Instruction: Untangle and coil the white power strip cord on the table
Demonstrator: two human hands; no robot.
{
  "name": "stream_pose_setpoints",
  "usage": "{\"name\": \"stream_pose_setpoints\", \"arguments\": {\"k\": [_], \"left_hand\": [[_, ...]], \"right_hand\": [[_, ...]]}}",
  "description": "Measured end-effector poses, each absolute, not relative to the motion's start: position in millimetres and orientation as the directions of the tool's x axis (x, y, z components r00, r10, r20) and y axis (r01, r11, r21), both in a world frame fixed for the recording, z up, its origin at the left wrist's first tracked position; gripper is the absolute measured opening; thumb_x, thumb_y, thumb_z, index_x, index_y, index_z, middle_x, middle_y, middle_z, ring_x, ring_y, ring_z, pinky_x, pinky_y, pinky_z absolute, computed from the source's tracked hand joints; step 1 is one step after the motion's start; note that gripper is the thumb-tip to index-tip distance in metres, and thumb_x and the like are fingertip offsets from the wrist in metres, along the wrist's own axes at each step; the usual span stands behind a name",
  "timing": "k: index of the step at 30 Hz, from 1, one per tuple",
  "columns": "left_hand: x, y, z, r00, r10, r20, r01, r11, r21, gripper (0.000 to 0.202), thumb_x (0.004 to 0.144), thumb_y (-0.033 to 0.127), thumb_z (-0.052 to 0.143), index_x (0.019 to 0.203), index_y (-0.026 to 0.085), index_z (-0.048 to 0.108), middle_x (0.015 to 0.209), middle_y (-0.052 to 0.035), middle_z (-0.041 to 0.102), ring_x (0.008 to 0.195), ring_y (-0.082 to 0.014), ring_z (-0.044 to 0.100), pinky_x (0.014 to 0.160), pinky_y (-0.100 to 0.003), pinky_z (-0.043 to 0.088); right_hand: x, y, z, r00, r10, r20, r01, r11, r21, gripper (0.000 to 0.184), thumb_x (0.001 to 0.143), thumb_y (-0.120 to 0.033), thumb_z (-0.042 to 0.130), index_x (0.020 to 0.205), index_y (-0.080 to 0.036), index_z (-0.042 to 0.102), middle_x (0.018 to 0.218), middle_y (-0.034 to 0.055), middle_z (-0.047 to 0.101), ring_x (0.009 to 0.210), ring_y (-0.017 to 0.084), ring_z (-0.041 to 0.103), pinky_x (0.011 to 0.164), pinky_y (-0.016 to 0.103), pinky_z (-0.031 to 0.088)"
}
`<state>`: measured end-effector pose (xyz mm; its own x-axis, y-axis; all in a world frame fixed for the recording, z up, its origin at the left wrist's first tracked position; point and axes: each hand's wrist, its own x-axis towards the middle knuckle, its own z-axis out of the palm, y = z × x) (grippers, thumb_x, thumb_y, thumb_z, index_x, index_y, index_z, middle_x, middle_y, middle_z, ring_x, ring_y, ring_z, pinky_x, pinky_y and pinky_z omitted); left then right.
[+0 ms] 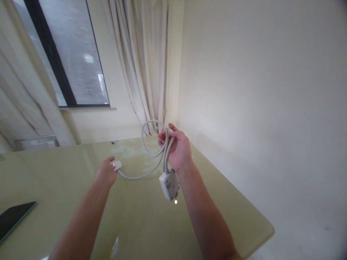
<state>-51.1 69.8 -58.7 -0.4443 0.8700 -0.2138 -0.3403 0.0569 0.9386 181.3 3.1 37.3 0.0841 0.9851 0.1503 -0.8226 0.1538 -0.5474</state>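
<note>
My left hand (106, 172) is closed on a white plug (117, 165) at one end of a pale grey-white cable (141, 177). The cable runs from there to the right and rises into a loose loop. Around the looped strands the fingers of my right hand (179, 148) are closed, above the table. Below that hand hangs a white power strip (170, 184), tilted and close to my right wrist. Its face shows some dark marks, too blurred to make out.
The glossy pale green table (141, 220) reaches to the wall (260, 108) on the right. A dark flat object (15, 218) lies at its left. Near the far edge is a small dark piece (112, 143). Curtains (143, 65) and a window (73, 50) stand behind.
</note>
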Motion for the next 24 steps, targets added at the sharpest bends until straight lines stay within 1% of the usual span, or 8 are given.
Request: {"name": "stream_pose_setpoints", "arguments": {"k": [4,7,9,11,14,17,21,24], "left_hand": [[-25.8,44.4,-28.2,-0.359,0.933,-0.013,-0.332,-0.114,0.936,0.005,0.093,0.023,0.066,0.097,0.022,0.069,0.1,-0.0021,0.074,0.088,-0.0143,0.069,0.076,-0.024,0.055],[2.4,11.8,-9.9,0.031,0.946,0.324,-0.108,-0.319,0.942,0.026,0.089,0.044,0.072,0.09,0.019,0.073,0.083,-0.0052,0.074,0.072,-0.0175,0.066,0.069,-0.028,0.053],[19.7,-7.5,-4.5,0.249,0.889,0.384,0.104,-0.419,0.902,0.033,0.087,0.051,0.074,0.089,0.019,0.075,0.081,-0.0071,0.075,0.072,-0.0205,0.067,0.068,-0.03,0.053],[31.5,-19.8,-3.5,0.309,0.86,0.407,0.26,-0.488,0.833,0.029,0.088,0.05,0.073,0.085,0.021,0.074,0.078,-0.0063,0.075,0.07,-0.0214,0.068,0.064,-0.03,0.051],[36.9,-25.8,-4.3,0.303,0.842,0.446,0.408,-0.538,0.738,0.025,0.093,0.043,0.066,0.078,0.023,0.071,0.074,-0.0046,0.075,0.068,-0.0221,0.069,0.062,-0.029,0.048],[32.2,-24.9,-3.7,0.232,0.848,0.477,0.459,-0.528,0.715,0.025,0.096,0.043,0.061,0.085,0.024,0.071,0.077,-0.0044,0.076,0.07,-0.0228,0.071,0.062,-0.029,0.048],[19.5,-20.9,-1.8,0.038,0.847,0.531,0.435,-0.492,0.754,0.03,0.099,0.05,0.058,0.095,0.023,0.068,0.073,-0.0033,0.074,0.067,-0.0211,0.069,0.062,-0.028,0.048],[8.5,-16.2,1.3,-0.126,0.839,0.53,0.318,-0.471,0.823,0.03,0.097,0.052,0.062,0.098,0.022,0.066,0.07,-0.0013,0.069,0.064,-0.0191,0.066,0.06,-0.026,0.047]], "right_hand": [[176.4,4.9,36.0,0.137,0.974,0.179,-0.805,0.215,-0.554,0.044,0.073,-0.01,0.063,0.115,-0.024,0.056,0.076,-0.0022,0.072,0.072,0.015,0.072,0.069,0.024,0.055],[170.3,5.0,34.4,0.148,0.966,0.21,-0.779,0.245,-0.577,0.047,0.073,-0.01,0.067,0.116,-0.025,0.055,0.08,-0.0036,0.072,0.073,0.013,0.072,0.068,0.023,0.053],[166.3,4.0,33.2,0.132,0.963,0.234,-0.755,0.251,-0.606,0.047,0.074,-0.013,0.07,0.117,-0.025,0.054,0.081,-0.0047,0.071,0.073,0.013,0.072,0.069,0.023,0.054],[163.3,2.7,31.8,0.106,0.961,0.254,-0.719,0.25,-0.649,0.048,0.075,-0.016,0.072,0.118,-0.026,0.053,0.081,-0.0056,0.071,0.073,0.012,0.071,0.07,0.022,0.054],[162.0,2.5,29.4,0.04,0.963,0.267,-0.644,0.229,-0.73,0.051,0.076,-0.021,0.075,0.121,-0.026,0.051,0.079,-0.0063,0.071,0.066,0.011,0.067,0.064,0.021,0.053],[164.6,4.6,27.7,-0.011,0.96,0.279,-0.581,0.221,-0.783,0.054,0.077,-0.03,0.078,0.122,-0.027,0.049,0.078,-0.0069,0.07,0.059,0.011,0.063,0.055,0.021,0.049],[169.7,5.3,26.9,-0.039,0.948,0.315,-0.444,0.266,-0.856,0.058,0.079,-0.044,0.083,0.122,-0.025,0.049,0.074,-0.0083,0.066,0.057,0.01,0.059,0.056,0.021,0.049],[172.1,1.7,25.6,-0.131,0.922,0.364,-0.238,0.327,-0.915,0.055,0.081,-0.048,0.084,0.12,-0.024,0.054,0.066,-0.0104,0.058,0.052,0.009,0.049,0.051,0.02,0.04]]}}
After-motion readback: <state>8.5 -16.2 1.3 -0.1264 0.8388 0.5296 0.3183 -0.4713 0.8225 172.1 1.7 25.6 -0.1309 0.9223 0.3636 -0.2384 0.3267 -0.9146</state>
